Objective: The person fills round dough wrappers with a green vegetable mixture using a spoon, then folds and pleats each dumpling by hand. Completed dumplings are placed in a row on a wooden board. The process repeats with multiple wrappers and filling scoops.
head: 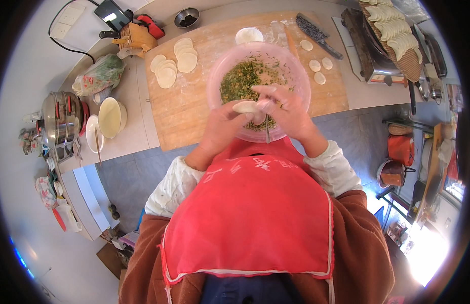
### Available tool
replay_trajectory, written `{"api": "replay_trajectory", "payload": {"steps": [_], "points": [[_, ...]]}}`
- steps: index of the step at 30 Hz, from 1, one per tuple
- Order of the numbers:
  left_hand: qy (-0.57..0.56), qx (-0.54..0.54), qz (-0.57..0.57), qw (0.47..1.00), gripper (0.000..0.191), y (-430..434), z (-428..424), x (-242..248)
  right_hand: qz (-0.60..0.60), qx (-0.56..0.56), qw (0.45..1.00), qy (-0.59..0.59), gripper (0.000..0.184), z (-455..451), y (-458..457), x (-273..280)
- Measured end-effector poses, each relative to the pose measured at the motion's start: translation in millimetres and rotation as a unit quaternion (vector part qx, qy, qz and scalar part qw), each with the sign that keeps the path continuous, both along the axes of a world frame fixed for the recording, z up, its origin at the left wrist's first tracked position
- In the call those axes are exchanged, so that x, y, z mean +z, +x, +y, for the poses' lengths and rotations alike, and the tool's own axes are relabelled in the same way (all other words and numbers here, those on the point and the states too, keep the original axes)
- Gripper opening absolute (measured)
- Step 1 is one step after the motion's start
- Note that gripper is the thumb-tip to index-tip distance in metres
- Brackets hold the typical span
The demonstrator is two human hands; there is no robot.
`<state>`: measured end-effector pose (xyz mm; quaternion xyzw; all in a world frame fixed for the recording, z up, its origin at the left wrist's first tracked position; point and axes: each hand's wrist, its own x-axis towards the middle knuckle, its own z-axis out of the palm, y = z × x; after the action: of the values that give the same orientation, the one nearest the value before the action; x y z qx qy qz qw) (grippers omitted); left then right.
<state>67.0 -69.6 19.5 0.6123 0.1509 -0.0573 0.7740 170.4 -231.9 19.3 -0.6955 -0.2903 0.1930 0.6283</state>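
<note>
My left hand (228,121) holds a pale dumpling (243,106) between thumb and fingers, above a pink plastic basin (216,72). At the dumpling's right end is my right hand (290,110), its thumb against the dough and its forefinger stretched out above. The fingers behind the dough are partly hidden. Chopped green filling (244,78) lies in the basin, thickest on the left. A metal spoon handle (267,133) leans over the basin's near rim. The basin stands at the front edge of a floured wooden board (182,114).
Round dough wrappers (187,60) lie in overlapping piles on the board's left. Right of the basin are small dough discs (314,65), a rolling pin (290,41) and a cleaver (314,32). Finished dumplings (394,30) fill a woven tray over a gas stove (366,49). A cream bowl (111,117) stands left.
</note>
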Motion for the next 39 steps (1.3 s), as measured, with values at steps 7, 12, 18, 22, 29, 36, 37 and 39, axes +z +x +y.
{"api": "replay_trajectory", "payload": {"steps": [7,12,18,22,29,36,37,39], "points": [[-0.125,0.019,0.013,0.992,0.030,-1,6,-8,0.060,0.133,0.982,-0.117,0.031,-21,16,-8],[-0.137,-0.012,0.040,0.990,0.032,-3,6,-3,0.006,0.216,0.968,-0.128,0.036,-14,20,2],[-0.142,-0.030,0.044,0.988,0.031,-7,5,-5,0.078,0.260,0.957,-0.104,0.034,-13,17,-4],[-0.132,-0.030,0.050,0.990,0.030,-8,6,-9,0.130,0.251,0.956,-0.077,0.033,-14,13,-9],[-0.191,0.010,0.031,0.981,0.030,-6,5,-5,0.138,0.193,0.968,-0.083,0.035,-22,5,-7],[-0.215,-0.010,0.029,0.976,0.030,-6,3,-2,0.167,0.206,0.959,-0.103,0.033,-19,0,-10],[-0.218,-0.013,0.026,0.976,0.030,-6,3,-1,0.188,0.206,0.956,-0.095,0.033,-19,-1,-11],[-0.222,-0.015,0.024,0.975,0.029,-6,2,-1,0.183,0.207,0.957,-0.088,0.032,-20,0,-13]]}}
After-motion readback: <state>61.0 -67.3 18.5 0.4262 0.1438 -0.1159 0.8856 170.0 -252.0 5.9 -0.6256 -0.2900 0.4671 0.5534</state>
